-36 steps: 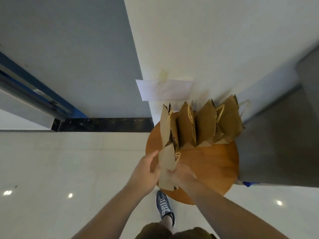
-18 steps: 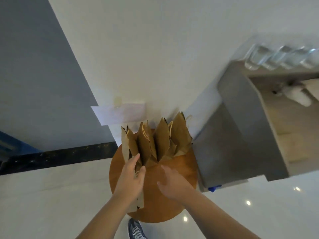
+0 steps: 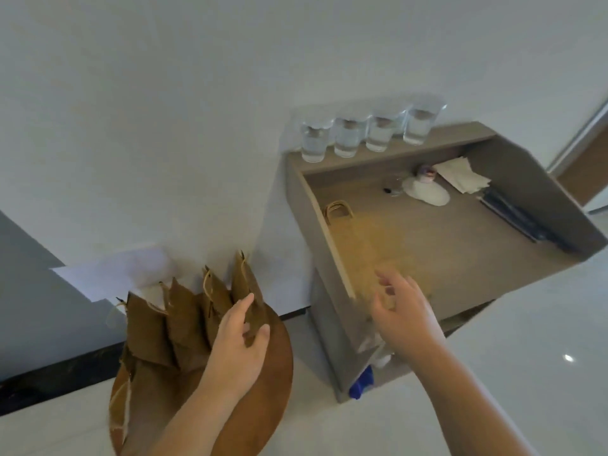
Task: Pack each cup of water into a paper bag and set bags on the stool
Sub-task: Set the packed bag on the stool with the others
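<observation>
At the lower left of the frame we see the round wooden stool (image 3: 271, 373); on it the brown paper bags (image 3: 184, 324) stand in a tight row against the white wall, their tops pinched to peaks and twine handles showing; the left hand (image 3: 237, 343) pinches the rightmost bag (image 3: 245, 287) between thumb and fingers, low on its side; right of centre the right hand (image 3: 404, 314) hovers with fingers apart and loosely bent, holding nothing, above a flat paper bag (image 3: 358, 245) that lies blurred on the grey desk (image 3: 316, 225); at the upper right, on the desk's back ledge, we count four clear cups of water (image 3: 348, 138) side by side.
</observation>
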The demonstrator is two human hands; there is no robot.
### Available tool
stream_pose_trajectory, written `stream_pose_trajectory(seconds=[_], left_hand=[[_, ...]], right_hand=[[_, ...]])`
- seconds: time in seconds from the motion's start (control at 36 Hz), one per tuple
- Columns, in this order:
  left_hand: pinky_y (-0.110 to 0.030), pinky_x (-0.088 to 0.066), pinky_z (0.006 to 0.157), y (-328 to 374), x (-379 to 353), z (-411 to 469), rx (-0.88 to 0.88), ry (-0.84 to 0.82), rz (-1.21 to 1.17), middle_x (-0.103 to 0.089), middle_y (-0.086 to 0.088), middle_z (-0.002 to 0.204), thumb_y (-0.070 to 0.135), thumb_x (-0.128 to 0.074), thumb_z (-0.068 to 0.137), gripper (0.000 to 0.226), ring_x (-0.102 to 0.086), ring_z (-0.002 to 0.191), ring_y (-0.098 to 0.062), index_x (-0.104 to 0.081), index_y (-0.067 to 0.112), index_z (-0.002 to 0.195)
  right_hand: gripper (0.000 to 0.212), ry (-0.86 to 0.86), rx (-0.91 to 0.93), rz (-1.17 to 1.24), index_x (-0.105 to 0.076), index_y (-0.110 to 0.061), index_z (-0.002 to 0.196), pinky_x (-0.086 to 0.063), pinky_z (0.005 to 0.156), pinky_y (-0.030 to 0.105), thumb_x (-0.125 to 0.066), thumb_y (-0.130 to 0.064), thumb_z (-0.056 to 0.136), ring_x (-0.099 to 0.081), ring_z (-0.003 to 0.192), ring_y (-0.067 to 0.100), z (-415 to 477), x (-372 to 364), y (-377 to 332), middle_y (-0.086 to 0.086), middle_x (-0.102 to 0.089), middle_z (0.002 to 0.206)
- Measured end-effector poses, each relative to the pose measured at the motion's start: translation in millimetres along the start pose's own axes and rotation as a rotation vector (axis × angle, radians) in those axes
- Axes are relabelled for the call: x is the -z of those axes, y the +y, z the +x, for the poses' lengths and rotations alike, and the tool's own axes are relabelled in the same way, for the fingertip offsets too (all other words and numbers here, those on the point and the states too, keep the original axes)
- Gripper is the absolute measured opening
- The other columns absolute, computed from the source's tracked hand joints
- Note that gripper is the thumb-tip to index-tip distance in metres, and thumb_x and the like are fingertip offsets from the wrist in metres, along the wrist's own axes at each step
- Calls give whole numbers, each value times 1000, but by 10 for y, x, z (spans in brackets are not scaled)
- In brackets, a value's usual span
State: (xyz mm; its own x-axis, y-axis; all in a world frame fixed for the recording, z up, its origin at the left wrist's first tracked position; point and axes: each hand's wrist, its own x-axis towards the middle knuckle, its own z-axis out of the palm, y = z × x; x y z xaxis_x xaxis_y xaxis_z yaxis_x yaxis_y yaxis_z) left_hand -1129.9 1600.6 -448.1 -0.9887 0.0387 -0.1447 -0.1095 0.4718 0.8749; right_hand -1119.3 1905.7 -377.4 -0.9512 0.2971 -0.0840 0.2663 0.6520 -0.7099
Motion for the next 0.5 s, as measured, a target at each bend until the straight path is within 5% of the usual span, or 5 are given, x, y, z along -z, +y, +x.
stream_pose_trajectory(seconds=[0.08, 0.14, 0.22, 0.36, 0.5], left_hand=[[-44, -40, 122, 358, -430, 0, -69, -7, 57, -26, 21, 165, 42, -62, 102, 65, -37, 151, -12, -27, 60, 153], [-36, -37, 124, 628, -660, -12, -140, -7, 107, -25, 24, 164, 44, -61, 102, 64, -30, 154, -8, -26, 56, 155], [-14, -28, 116, 1074, -944, -14, -240, 25, 204, -25, 27, 163, 44, -58, 103, 59, -23, 152, 4, -28, 56, 153], [-17, -26, 117, 1606, -1270, 88, -348, 25, 330, -33, 32, 156, 41, -58, 104, 50, -26, 145, 12, -40, 50, 150], [-9, -26, 112, 1807, -1507, 306, -385, -34, 379, -43, 32, 148, 39, -58, 104, 45, -35, 140, 12, -47, 47, 147]], right_hand=[[53, -42, -86, -42, -47, -37, 156, -40, 70, 13, -56, -40, 103, -59, 85, -2, 186, 321, 483, -11, -49, 132], [54, -76, -112, -51, -46, -36, 157, -42, 80, 19, -54, -41, 104, -57, 85, -2, 252, 474, 702, -7, -49, 138], [55, -113, -106, -23, -46, -37, 157, -40, 94, 25, -53, -43, 103, -52, 103, 4, 290, 612, 923, -9, -49, 138], [57, -158, -63, -1, -45, -38, 157, -39, 99, 22, -53, -46, 100, -53, 123, 9, 372, 704, 1133, -11, -48, 143], [51, -192, -66, 21, -51, -36, 152, -38, 76, 8, -53, -43, 101, -54, 96, -5, 545, 753, 1231, -12, -49, 134]])
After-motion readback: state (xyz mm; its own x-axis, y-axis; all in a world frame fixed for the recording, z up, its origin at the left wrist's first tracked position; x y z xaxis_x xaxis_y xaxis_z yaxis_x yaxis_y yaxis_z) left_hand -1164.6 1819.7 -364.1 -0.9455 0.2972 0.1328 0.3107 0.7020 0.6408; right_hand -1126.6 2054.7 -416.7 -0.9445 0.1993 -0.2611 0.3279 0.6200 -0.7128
